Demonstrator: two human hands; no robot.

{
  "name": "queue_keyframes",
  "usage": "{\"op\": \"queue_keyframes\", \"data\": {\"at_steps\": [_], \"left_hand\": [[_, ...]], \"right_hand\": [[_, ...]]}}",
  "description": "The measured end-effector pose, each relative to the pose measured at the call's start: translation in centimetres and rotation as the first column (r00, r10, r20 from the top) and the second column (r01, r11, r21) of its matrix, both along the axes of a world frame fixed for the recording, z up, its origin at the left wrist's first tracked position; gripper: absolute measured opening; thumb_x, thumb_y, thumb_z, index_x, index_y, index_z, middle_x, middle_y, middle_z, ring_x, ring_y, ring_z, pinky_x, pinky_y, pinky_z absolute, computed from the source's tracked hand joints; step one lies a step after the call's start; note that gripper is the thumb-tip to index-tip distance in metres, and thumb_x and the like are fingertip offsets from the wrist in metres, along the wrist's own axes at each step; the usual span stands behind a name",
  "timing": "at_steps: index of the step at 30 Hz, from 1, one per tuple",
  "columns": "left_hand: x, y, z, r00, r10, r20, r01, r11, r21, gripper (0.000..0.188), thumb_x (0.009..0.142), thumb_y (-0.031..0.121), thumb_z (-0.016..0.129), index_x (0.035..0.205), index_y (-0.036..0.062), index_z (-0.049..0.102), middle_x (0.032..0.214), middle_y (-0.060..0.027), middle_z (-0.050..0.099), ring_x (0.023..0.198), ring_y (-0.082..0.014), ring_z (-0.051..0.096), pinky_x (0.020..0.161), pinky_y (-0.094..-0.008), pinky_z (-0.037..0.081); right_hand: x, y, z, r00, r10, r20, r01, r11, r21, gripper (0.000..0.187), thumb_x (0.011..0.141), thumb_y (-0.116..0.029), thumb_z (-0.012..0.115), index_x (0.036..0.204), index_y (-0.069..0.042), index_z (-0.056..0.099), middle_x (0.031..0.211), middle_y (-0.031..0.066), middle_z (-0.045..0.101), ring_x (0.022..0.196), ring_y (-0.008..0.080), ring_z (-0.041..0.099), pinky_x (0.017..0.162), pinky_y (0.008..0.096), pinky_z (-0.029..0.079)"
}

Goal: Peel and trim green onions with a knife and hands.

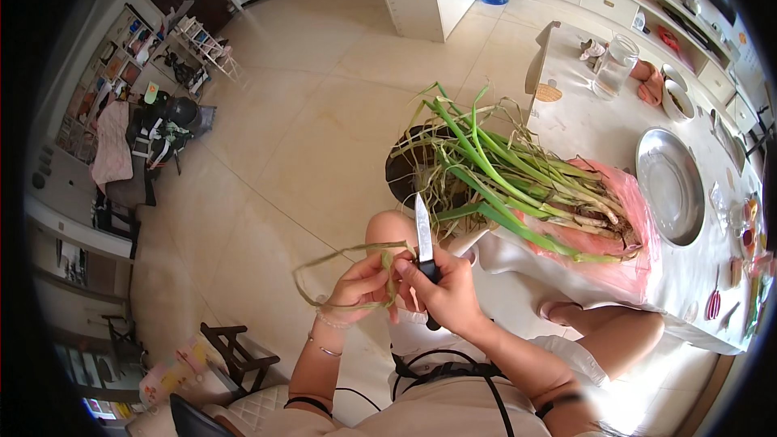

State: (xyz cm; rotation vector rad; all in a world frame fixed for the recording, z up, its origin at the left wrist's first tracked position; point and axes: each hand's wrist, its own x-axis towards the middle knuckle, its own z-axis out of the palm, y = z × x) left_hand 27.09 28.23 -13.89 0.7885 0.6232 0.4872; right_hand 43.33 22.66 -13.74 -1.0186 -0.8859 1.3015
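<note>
In my right hand (450, 291) is a small knife (423, 231), gripped by its black handle with the blade pointing up and away from me. My left hand (360, 282) is closed on a withered scallion leaf (348, 252), which loops out to the left. The two hands nearly meet in front of my lap, and whether the right fingertips also touch the leaf is hard to see. Beyond them, a heap of long scallions (518, 170) with green and dried leaves lies over a pink plastic bag (623, 275) at the table edge, leaves hanging off to the left.
Below the hanging leaves stands a dark bin (401, 174). The table (587, 125) on the right bears a metal basin (670, 186), a glass jar (617, 67), bowls (678, 103) and a red-handled whisk (713, 304). A dark wooden stool (239, 352) is at lower left.
</note>
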Motion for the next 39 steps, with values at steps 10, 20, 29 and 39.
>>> {"op": "queue_keyframes", "data": {"at_steps": [10, 20, 29, 39], "left_hand": [[-8.0, 19.1, -6.7, 0.364, 0.824, -0.434, -0.111, 0.501, 0.858, 0.011, 0.088, 0.011, 0.061, 0.084, 0.0017, 0.060, 0.066, -0.0094, 0.062, 0.048, -0.0152, 0.056, 0.039, -0.0290, 0.041], [1.8, 26.8, -19.2, 0.105, 0.850, -0.517, 0.516, 0.397, 0.759, 0.014, 0.083, 0.003, 0.053, 0.077, -0.0047, 0.064, 0.078, -0.0275, 0.063, 0.076, -0.0418, 0.065, 0.062, -0.0449, 0.053], [10.2, 26.6, -24.8, 0.810, -0.023, -0.586, 0.373, 0.791, 0.484, 0.025, 0.089, 0.021, 0.064, 0.100, -0.0005, 0.066, 0.084, -0.0061, 0.066, 0.063, -0.0137, 0.059, 0.055, -0.0298, 0.050], [0.9, 26.8, -17.5, 0.366, 0.167, -0.916, 0.348, 0.888, 0.301, 0.028, 0.088, 0.001, 0.053, 0.114, -0.0023, 0.059, 0.096, -0.0143, 0.066, 0.077, -0.0273, 0.069, 0.063, -0.0334, 0.058]], "right_hand": [[3.8, -2.6, -3.4, 0.984, -0.096, 0.148, 0.136, 0.948, -0.288, 0.033, 0.087, -0.011, 0.064, 0.116, 0.004, 0.059, 0.062, 0.0021, 0.065, 0.047, 0.0027, 0.048, 0.045, 0.0205, 0.037], [6.9, -9.3, -7.6, 0.945, -0.230, 0.234, 0.319, 0.809, -0.494, 0.023, 0.087, -0.005, 0.061, 0.107, 0.006, 0.062, 0.063, 0.0069, 0.065, 0.040, 0.0040, 0.047, 0.037, 0.0182, 0.035], [7.0, -9.2, -8.0, 0.946, -0.237, 0.220, 0.319, 0.796, -0.514, 0.022, 0.087, -0.008, 0.063, 0.106, 0.003, 0.063, 0.064, 0.0059, 0.065, 0.043, 0.0042, 0.048, 0.041, 0.0200, 0.037], [9.1, -11.0, -7.2, 0.864, -0.252, 0.435, 0.427, 0.824, -0.371, 0.023, 0.087, -0.013, 0.064, 0.105, 0.000, 0.063, 0.064, 0.0066, 0.067, 0.051, 0.0089, 0.059, 0.051, 0.0247, 0.047]]}}
